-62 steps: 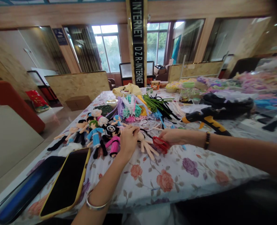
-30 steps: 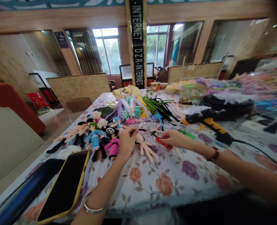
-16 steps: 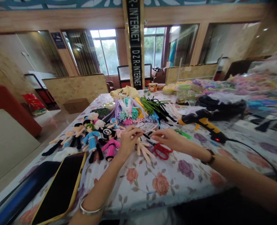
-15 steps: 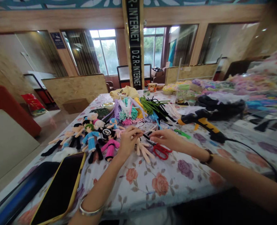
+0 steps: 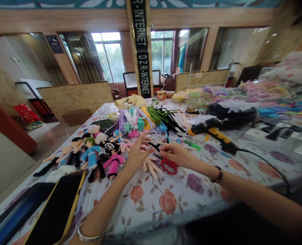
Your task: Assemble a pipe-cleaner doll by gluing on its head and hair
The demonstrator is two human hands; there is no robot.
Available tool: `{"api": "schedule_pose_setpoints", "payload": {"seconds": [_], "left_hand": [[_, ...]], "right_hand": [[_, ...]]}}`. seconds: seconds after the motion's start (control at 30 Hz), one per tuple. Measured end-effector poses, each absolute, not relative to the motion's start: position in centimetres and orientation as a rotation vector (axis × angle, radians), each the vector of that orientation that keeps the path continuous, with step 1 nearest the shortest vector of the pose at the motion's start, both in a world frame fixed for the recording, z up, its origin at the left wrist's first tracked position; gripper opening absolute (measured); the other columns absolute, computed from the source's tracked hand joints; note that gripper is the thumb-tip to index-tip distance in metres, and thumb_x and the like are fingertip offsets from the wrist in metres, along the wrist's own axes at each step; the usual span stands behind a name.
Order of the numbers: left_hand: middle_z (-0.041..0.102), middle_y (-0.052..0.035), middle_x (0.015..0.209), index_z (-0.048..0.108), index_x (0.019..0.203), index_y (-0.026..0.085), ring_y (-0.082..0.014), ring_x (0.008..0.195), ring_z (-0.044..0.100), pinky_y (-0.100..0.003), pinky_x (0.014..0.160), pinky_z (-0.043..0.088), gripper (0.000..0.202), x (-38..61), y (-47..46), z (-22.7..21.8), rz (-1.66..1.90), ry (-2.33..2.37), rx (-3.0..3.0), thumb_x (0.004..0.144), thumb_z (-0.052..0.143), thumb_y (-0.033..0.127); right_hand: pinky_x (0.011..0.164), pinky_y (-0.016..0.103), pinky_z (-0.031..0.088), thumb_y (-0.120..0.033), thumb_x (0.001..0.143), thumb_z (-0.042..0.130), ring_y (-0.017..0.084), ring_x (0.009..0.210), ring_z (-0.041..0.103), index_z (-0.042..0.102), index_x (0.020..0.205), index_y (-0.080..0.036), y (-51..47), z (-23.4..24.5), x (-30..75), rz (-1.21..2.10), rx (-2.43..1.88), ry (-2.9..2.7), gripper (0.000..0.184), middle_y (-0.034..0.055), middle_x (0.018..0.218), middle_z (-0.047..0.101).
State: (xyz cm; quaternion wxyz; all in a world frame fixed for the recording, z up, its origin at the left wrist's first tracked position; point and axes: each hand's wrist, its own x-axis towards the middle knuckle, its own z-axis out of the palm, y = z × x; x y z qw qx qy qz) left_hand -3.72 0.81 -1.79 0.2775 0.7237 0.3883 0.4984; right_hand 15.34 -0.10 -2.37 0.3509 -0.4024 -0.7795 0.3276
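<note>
My left hand (image 5: 136, 154) hovers over the flowered tablecloth (image 5: 166, 200) with its fingers spread and nothing in them. Just right of it, my right hand (image 5: 175, 153) pinches one end of a short black pipe cleaner (image 5: 154, 147) that points toward the left hand. A bare skin-coloured pipe-cleaner doll (image 5: 151, 166) lies under and between the hands. Red-handled scissors (image 5: 169, 166) lie on the cloth below my right hand. A row of finished dolls (image 5: 94, 153) lies to the left of my left hand.
A heap of coloured pipe cleaners (image 5: 143, 120) lies behind the hands. A yellow and black glue gun (image 5: 212, 131) with its cable sits to the right. A phone in a yellow case (image 5: 56, 207) lies at the near left. Craft supplies crowd the far right.
My left hand has let go of the black pipe cleaner and spread its fingers. My right hand put the scissors down earlier and now holds the pipe cleaner alone. The view has shifted right.
</note>
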Motion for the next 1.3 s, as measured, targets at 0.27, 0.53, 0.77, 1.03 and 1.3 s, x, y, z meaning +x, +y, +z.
{"api": "schedule_pose_setpoints", "payload": {"seconds": [0.27,0.53,0.77,1.03,1.3], "left_hand": [[0.067,-0.005,0.079,0.068,0.08,0.016,-0.0164,0.072,0.058,-0.026,0.065,0.043,0.03,-2.7,1.5,-0.9,1.276,1.266,1.666,0.065,0.067,0.042],[0.069,-0.0042,0.072,0.073,0.073,0.016,-0.0132,0.066,0.055,-0.024,0.064,0.038,0.029,1.2,1.6,-0.2,1.256,1.165,1.384,0.06,0.071,0.041],[0.065,-0.0018,0.062,0.07,0.061,0.015,-0.0094,0.059,0.049,-0.022,0.059,0.035,0.016,2.8,2.4,0.3,1.336,1.178,1.217,0.059,0.07,0.031],[0.064,-0.0017,0.062,0.068,0.06,0.015,-0.0093,0.058,0.05,-0.022,0.056,0.033,0.019,2.3,3.6,-0.7,1.415,1.178,1.08,0.055,0.071,0.032],[0.062,-0.0008,0.058,0.068,0.06,0.015,-0.0091,0.056,0.049,-0.021,0.056,0.034,0.019,2.3,3.5,-1.1,1.45,1.149,1.125,0.056,0.07,0.034]], "right_hand": [[0.059,0.025,0.042,-0.035,0.079,0.057,0.014,0.066,0.057,0.065,0.082,-0.017,1.1,-2.8,16.5,0.701,-1.051,-1.812,0.021,0.0029,0.075,0.067],[0.06,0.025,0.044,-0.03,0.081,0.056,0.015,0.066,0.059,0.066,0.081,-0.017,1.3,-2.7,16.8,0.554,-1.054,-1.854,0.017,0.0034,0.076,0.068],[0.057,0.022,0.039,-0.03,0.085,0.05,0.014,0.064,0.058,0.067,0.08,-0.016,1.7,-1.9,17.6,0.373,-1.148,-1.949,0.022,0.0028,0.073,0.068],[0.06,0.026,0.038,-0.03,0.09,0.043,0.021,0.07,0.063,0.065,0.073,-0.011,2.5,0.7,22.1,-0.167,-1.9,-2.14,0.034,0.0144,0.075,0.067],[0.07,0.03,0.047,-0.028,0.083,0.058,0.027,0.082,0.066,0.066,0.08,-0.006,3.3,-1.4,23.7,-0.134,-2.043,-2.326,0.023,0.0211,0.079,0.068]]}}
